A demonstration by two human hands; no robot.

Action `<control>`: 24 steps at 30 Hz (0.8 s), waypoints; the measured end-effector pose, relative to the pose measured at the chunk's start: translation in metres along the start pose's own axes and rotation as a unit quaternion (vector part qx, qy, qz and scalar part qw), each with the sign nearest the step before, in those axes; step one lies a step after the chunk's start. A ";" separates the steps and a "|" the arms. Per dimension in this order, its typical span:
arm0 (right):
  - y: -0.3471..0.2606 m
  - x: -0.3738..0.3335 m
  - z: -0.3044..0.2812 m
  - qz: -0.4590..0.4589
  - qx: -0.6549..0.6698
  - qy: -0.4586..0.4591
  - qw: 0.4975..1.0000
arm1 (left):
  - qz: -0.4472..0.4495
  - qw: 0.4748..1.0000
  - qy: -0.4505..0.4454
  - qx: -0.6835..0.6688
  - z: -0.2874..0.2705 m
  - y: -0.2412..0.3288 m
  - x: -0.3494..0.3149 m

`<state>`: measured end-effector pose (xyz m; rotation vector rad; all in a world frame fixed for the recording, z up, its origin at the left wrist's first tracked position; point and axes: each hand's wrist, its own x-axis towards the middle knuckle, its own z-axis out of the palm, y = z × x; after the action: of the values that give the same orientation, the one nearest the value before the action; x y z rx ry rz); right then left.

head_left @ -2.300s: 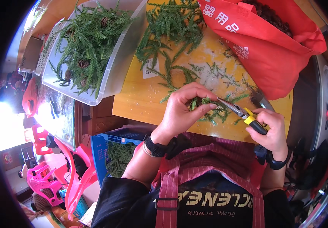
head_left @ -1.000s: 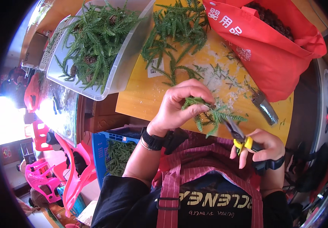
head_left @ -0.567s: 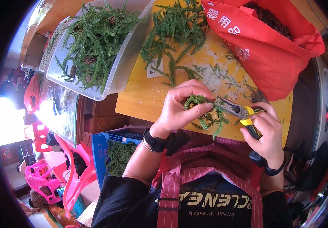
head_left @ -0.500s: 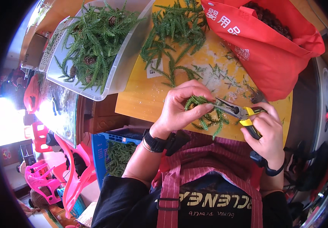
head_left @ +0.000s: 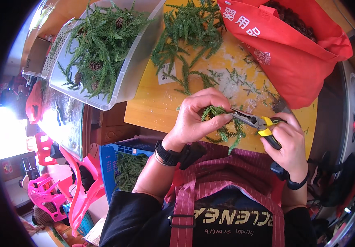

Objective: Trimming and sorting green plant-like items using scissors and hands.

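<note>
Between thumb and fingers, my left hand (head_left: 202, 115) pinches a green artificial pine sprig (head_left: 231, 133) above the yellow table's near edge. Its drooping tips hang below my fingers. My right hand (head_left: 287, 138) is wrapped round the yellow-and-black handles of a pair of long-nose pliers (head_left: 254, 120). The pliers' jaws point left and reach the sprig's stem end at my left fingertips; whether they are clamped on it I cannot make out. Further back on the table lies a pile of loose pine sprigs (head_left: 194, 31).
A clear plastic bin (head_left: 122, 84) of sprigs and pinecones stands at the far left. At the far right sits a red bag (head_left: 296, 61) holding brown pinecones. Green trimmings (head_left: 247, 84) litter the yellow table (head_left: 152, 109). Below left is a blue crate (head_left: 108, 164) with more sprigs.
The pliers' jaws have closed somewhat and shifted slightly at the sprig's stem. The sprig has turned a little in my left fingers; both hands stay nearly in place.
</note>
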<state>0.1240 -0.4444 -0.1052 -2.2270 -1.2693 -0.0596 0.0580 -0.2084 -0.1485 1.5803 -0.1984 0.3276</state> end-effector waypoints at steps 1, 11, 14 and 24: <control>0.000 0.000 0.000 0.000 0.000 0.000 1.000 | -0.001 1.000 0.001 0.000 0.000 0.000 0.000; 0.000 -0.001 -0.001 -0.008 0.023 -0.011 1.000 | 0.000 1.000 0.000 -0.023 0.000 -0.001 0.000; 0.001 0.001 -0.001 -0.015 0.024 -0.002 1.000 | -0.014 0.999 -0.008 -0.029 -0.001 -0.001 0.000; 0.002 0.000 -0.002 -0.042 0.013 0.012 0.999 | -0.031 0.997 -0.027 -0.065 0.000 0.000 -0.002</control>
<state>0.1262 -0.4457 -0.1046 -2.1457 -1.3429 -0.1006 0.0565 -0.2086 -0.1492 1.4644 -0.2074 0.2202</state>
